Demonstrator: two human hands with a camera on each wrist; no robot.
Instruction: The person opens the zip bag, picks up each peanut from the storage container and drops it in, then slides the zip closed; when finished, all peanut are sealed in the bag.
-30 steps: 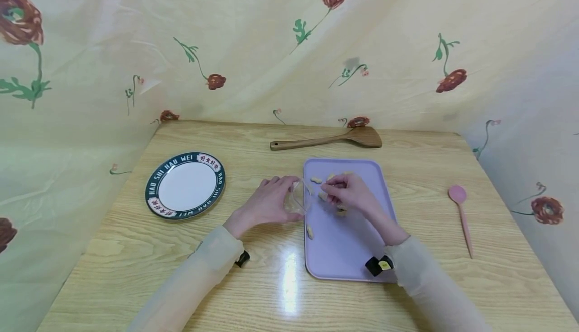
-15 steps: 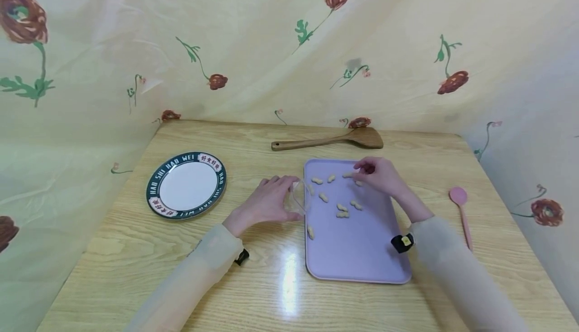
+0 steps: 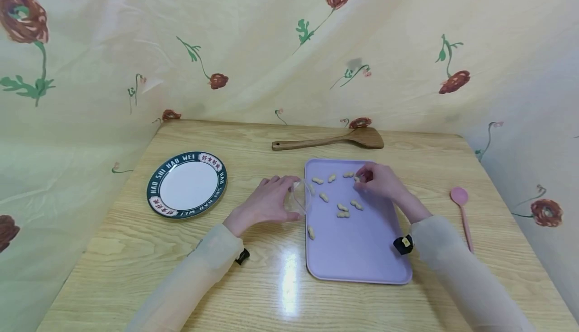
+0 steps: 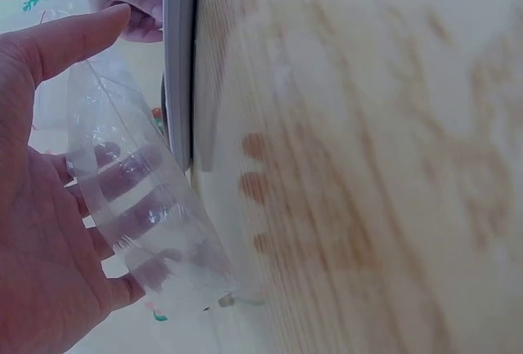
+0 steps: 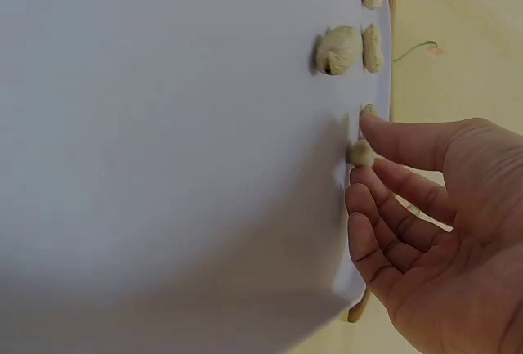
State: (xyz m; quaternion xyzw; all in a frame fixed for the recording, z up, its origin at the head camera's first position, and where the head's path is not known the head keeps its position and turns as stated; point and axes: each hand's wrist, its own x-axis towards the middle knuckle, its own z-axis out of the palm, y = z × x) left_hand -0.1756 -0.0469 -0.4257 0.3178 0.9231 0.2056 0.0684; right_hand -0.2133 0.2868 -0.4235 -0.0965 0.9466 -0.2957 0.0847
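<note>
Pinching a peanut over the lilac tray toward 12 o'clock, your right hand is hiding its long axis. Your left hand is gripping a clear plastic bag at the tray's 9 o'clock edge, mouth facing 3. One loose peanut is lying lengthwise from 9 to 3, a second peanut from 10 to 4.

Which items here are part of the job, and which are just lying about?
Likely in the job:
peanut, pinched by the right hand
other peanuts
lilac tray, under them
clear plastic container, held in the left hand

Likely just lying about:
plate
wooden spatula
pink spoon
</note>
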